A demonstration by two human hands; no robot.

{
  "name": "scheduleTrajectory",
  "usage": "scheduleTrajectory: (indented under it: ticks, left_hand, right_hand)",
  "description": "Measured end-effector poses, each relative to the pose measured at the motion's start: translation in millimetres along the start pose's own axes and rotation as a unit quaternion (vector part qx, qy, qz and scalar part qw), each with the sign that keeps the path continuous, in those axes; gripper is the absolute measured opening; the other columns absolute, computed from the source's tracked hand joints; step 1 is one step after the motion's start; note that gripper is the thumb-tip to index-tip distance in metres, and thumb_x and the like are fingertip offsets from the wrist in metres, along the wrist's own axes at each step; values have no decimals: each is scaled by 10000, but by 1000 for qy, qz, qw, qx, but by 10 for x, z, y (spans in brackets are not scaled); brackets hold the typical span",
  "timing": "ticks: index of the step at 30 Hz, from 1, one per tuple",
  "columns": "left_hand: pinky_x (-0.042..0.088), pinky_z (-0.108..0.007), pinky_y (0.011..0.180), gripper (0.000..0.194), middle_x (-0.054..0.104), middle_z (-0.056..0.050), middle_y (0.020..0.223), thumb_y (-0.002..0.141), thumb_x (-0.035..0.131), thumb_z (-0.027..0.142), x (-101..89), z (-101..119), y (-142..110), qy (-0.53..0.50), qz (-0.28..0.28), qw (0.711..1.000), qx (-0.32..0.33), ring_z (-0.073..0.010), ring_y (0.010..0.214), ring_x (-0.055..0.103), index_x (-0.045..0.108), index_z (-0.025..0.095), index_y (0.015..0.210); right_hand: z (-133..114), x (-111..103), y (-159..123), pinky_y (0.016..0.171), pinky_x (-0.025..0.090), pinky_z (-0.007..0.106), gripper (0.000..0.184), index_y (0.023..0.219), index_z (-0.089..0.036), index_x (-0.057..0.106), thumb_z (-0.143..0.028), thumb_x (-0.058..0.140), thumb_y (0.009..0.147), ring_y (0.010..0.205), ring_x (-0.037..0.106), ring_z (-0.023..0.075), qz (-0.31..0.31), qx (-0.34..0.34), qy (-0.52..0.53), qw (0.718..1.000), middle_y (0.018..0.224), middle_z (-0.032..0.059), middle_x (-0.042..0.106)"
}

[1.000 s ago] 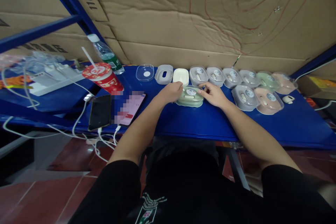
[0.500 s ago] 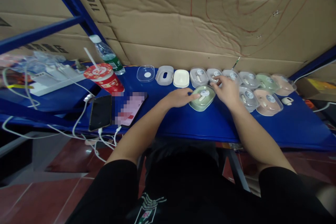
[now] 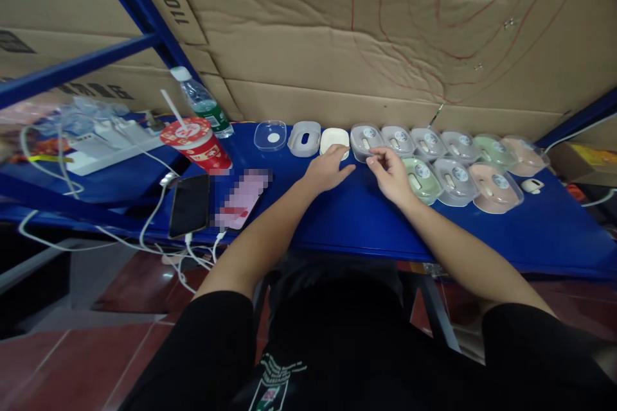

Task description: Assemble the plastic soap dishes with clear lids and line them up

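My left hand (image 3: 328,171), thumb and fingers apart, is at the front edge of a cream square dish (image 3: 333,136); I cannot tell whether it touches. My right hand (image 3: 393,180) has its thumb and fingers loosely parted, with nothing seen between them. Its fingertips are close to the front of a grey box with a clear lid (image 3: 367,141). Just right of that hand sits a green clear-lidded box (image 3: 423,180), partly behind my fingers. A grey box (image 3: 457,181) and a pinkish box (image 3: 496,187) continue this front row.
A clear lid (image 3: 270,136) and a grey slotted tray (image 3: 304,139) lie left of the cream dish. Several lidded boxes form a back row. Farther left are a red cup (image 3: 197,144), a bottle (image 3: 205,103), two phones and cables. Cardboard (image 3: 299,64) stands behind the blue table.
The green box has moved right, into the front row beside the grey box, and both hands have let go of it. My left hand has shifted to the cream dish; my right hand has moved slightly left.
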State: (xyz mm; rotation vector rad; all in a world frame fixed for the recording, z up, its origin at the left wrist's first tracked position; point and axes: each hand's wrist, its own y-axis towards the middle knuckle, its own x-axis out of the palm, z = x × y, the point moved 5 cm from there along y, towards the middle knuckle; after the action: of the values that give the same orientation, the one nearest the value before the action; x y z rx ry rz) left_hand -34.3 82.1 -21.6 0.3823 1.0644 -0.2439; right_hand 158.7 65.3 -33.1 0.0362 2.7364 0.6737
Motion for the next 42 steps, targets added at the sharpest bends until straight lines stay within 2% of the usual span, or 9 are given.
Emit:
scheduleTrajectory:
  ticks: [5,11,16,21,26,29,32,37,42]
  left_hand:
    - [463,-462,1246,653,534,-177,1683,1064,583,479,64,-63,16,32,-70,997,0,-337,1506,567,518,130,1611]
    - [527,-401,1105,560,760,-121,1389,1045,600,487,3,-16,6,-16,-66,998,13,-298,1315,691,646,153,1492]
    - [527,-346,856,431,842,-83,1053,1030,615,488,-76,-6,-17,-21,-83,996,-2,-253,991,759,790,179,1275]
    - [461,-308,752,430,844,-61,955,931,730,622,-29,72,-56,-11,-156,986,55,-219,871,740,873,220,988]
    - [477,-315,778,325,841,-39,903,849,820,486,8,133,-98,6,-188,976,107,-221,862,745,893,259,1068]
    - [513,-321,810,286,831,-28,906,831,818,407,9,98,-104,-19,-215,970,109,-216,867,752,890,273,1073]
    - [560,-351,924,403,819,-47,1078,819,849,463,-80,-15,-55,-22,-160,984,75,-243,1008,757,855,267,1171]
    - [531,-436,1151,562,626,-144,1545,964,741,542,-357,-337,-19,45,44,993,-103,-320,1322,679,714,224,1426]
    - [558,-509,1134,528,569,-214,1583,1001,713,497,-369,-555,-27,115,19,975,-190,-397,1349,674,694,183,1425]
  right_hand:
    - [292,-197,200,755,557,369,278,1059,-263,666,-519,700,956,753,622,190,76,68,34,994,872,17,675]
    - [315,-316,250,597,448,310,267,914,-261,633,-523,673,942,632,522,156,87,86,54,991,795,1,644]
    - [126,-162,143,708,513,356,233,972,-243,719,-471,677,967,707,608,195,-31,-12,-85,996,821,25,707]
    - [-11,62,-18,897,576,421,274,1234,-248,752,-367,597,1043,940,706,256,-173,-120,-190,959,1119,94,757]
    - [70,83,-38,943,580,430,337,1305,-239,756,-270,584,1017,1032,721,257,-241,-114,-224,937,1382,127,689]
    - [97,70,-30,993,564,440,253,1145,-236,793,-238,592,990,1110,719,271,-268,-100,-237,928,1392,125,684]
    - [66,77,-34,1027,541,441,165,977,-246,778,-300,624,1003,1119,707,278,-287,-98,-242,922,1189,98,737]
    - [-10,77,-46,937,537,401,224,1035,-240,785,-447,712,993,998,711,260,-287,-84,-265,917,1117,90,751]
    - [-37,78,-48,847,519,367,273,1092,-223,795,-463,754,969,912,720,243,-286,-72,-282,913,1041,89,769]
